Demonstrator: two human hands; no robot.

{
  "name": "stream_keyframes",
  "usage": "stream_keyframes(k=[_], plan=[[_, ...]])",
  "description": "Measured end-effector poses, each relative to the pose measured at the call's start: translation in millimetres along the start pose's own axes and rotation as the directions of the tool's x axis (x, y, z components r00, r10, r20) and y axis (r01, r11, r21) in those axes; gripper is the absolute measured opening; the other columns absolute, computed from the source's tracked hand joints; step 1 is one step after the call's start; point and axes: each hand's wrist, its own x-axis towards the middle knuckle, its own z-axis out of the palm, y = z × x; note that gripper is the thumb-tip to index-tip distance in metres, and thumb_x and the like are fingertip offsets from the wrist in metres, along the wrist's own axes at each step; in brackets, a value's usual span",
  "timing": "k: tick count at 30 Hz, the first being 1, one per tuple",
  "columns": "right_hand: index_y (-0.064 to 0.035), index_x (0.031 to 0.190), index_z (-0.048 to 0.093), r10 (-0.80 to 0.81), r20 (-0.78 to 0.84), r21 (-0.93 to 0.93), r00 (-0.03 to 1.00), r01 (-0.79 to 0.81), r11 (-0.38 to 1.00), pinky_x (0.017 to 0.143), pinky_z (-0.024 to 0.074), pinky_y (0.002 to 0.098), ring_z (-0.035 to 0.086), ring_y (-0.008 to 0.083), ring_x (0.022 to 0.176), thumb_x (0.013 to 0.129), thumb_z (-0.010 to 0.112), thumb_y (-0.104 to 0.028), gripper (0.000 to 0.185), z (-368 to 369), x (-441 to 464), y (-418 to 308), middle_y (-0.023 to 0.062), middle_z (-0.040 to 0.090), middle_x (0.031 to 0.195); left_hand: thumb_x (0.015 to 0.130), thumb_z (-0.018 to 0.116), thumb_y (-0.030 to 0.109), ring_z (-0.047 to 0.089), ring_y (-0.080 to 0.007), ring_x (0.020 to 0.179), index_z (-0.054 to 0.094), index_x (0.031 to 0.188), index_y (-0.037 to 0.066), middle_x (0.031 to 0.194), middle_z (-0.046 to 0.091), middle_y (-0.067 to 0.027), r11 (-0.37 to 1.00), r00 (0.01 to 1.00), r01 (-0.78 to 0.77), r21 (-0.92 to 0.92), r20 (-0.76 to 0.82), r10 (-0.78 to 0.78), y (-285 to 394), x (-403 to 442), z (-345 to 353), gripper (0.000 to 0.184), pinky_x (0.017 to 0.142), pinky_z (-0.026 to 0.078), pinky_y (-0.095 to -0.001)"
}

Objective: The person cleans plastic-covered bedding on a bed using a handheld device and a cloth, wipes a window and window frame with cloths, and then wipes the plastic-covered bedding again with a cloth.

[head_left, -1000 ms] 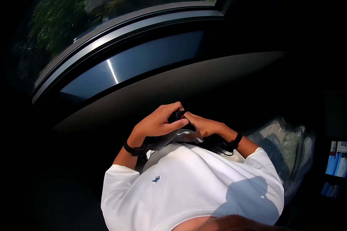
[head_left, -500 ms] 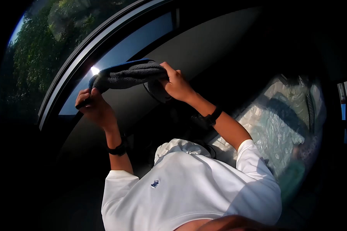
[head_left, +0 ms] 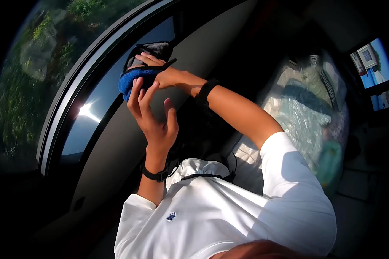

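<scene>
A microfiber cloth [head_left: 136, 80], blue on one face and grey on the other with black edging, is bunched up in front of the car window. My right hand [head_left: 166, 75] holds it, with the cloth folded about the palm and some fingers lying over the grey side. Just below, my left hand [head_left: 153, 118] is open with its fingers spread, the tips close to the blue side; whether they touch it I cannot tell.
The side window [head_left: 26, 86] with its curved frame lies at the left, trees beyond it. Sun glints off a glossy dark strip [head_left: 80, 138] below the glass. To the right is a seat under clear plastic [head_left: 304, 116]. A second window opening [head_left: 371, 64] shows at far right.
The cloth, stretched between both hands before, is now bunched at my right hand with its blue side showing. My left hand has let go and moved right; my right hand has moved left.
</scene>
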Motion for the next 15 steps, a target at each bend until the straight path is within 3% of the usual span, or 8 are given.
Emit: stream_keyframes(k=[1, 2, 4, 7, 8, 10, 14, 15], plan=[[-0.0325, 0.150, 0.037, 0.137, 0.073, -0.029, 0.988, -0.135, 0.990, 0.109, 0.0152, 0.0755, 0.002, 0.0379, 0.152, 0.089, 0.057, -0.042, 0.065, -2, 13, -17, 0.0179, 0.011, 0.163, 0.079, 0.067, -0.002, 0.052, -0.0283, 0.113, 0.058, 0.116, 0.004, 0.126, 0.047, -0.0154, 0.997, 1.000, 0.000, -0.073, 0.021, 0.001, -2, -16, -15, 0.038, 0.093, 0.046, -0.0389], [-0.0330, 0.151, 0.035, 0.273, 0.147, -0.069, 0.951, -0.266, 0.962, 0.106, 0.0126, 0.0800, -0.002, 0.0376, 0.152, 0.090, 0.052, -0.041, 0.064, -6, 26, -33, 0.0186, 0.008, 0.164, 0.077, 0.069, -0.003, 0.055, -0.0249, 0.096, 0.058, 0.110, 0.003, 0.108, 0.052, -0.0133, 0.984, 0.957, 0.084, -0.158, 0.288, -0.035, -4, -29, -32, 0.035, 0.085, 0.047, -0.0357], [-0.0352, 0.153, 0.031, 0.343, 0.230, -0.127, 0.911, -0.321, 0.939, 0.105, 0.0123, 0.0808, -0.003, 0.0353, 0.152, 0.091, 0.044, -0.039, 0.063, -14, 39, -48, 0.0155, 0.005, 0.165, 0.085, 0.070, 0.008, 0.056, -0.0253, 0.093, 0.060, 0.118, 0.003, 0.101, 0.057, -0.0110, 0.895, 0.527, 0.403, -0.190, 0.848, -0.058, -18, -46, -53, 0.034, 0.085, 0.049, -0.0352], [-0.0377, 0.154, 0.027, 0.394, 0.348, -0.186, 0.851, -0.349, 0.918, 0.106, 0.0127, 0.0794, -0.002, 0.0316, 0.153, 0.092, 0.043, -0.045, 0.065, -33, 47, -47, 0.0093, 0.003, 0.166, 0.097, 0.061, 0.032, 0.058, -0.0324, 0.112, 0.061, 0.131, 0.008, 0.120, 0.063, -0.0133, 0.914, -0.076, 0.296, -0.277, 0.947, 0.312, -48, -103, -49, 0.041, 0.094, 0.049, -0.0378], [-0.0371, 0.155, 0.025, 0.430, 0.336, -0.241, 0.838, -0.365, 0.899, 0.107, 0.0129, 0.0788, 0.001, 0.0326, 0.153, 0.091, 0.042, -0.047, 0.066, -34, 53, -41, 0.0094, 0.004, 0.166, 0.096, 0.062, 0.031, 0.061, -0.0303, 0.111, 0.066, 0.124, 0.009, 0.114, 0.067, -0.0126, 0.775, -0.023, 0.524, -0.353, 0.904, 0.427, -48, -111, -42, 0.036, 0.090, 0.051, -0.0400], [-0.0360, 0.155, 0.025, 0.479, 0.238, -0.416, 0.845, -0.357, 0.836, 0.109, 0.0083, 0.0780, 0.004, 0.0327, 0.152, 0.095, 0.042, -0.051, 0.063, -33, 74, -24, 0.0086, 0.006, 0.166, 0.098, 0.060, 0.032, 0.063, -0.0326, 0.105, 0.067, 0.120, 0.004, 0.110, 0.067, -0.0146, 0.775, -0.145, 0.549, -0.313, 0.878, 0.457, -53, -114, -42, 0.036, 0.092, 0.051, -0.0380], [-0.0314, 0.153, 0.028, 0.444, -0.050, -0.371, 0.895, -0.429, 0.824, 0.110, 0.0104, 0.0766, 0.011, 0.0333, 0.151, 0.103, 0.037, -0.043, 0.053, -9, 80, -1, 0.0082, 0.015, 0.165, 0.100, 0.057, 0.027, 0.068, -0.0288, 0.089, 0.068, 0.104, 0.002, 0.100, 0.068, -0.0122, 0.868, -0.056, 0.426, -0.256, 0.950, 0.308, -66, -85, -70, 0.028, 0.077, 0.053, -0.0384], [-0.0308, 0.153, 0.029, 0.422, -0.070, -0.398, 0.904, -0.413, 0.819, 0.110, 0.0110, 0.0762, 0.012, 0.0329, 0.151, 0.103, 0.038, -0.041, 0.052, -6, 76, 4, 0.0085, 0.016, 0.164, 0.100, 0.056, 0.023, 0.069, -0.0274, 0.083, 0.067, 0.100, 0.001, 0.094, 0.068, -0.0110, 0.850, 0.075, 0.428, -0.307, 0.949, 0.305, -79, -80, -70, 0.024, 0.073, 0.052, -0.0384]])
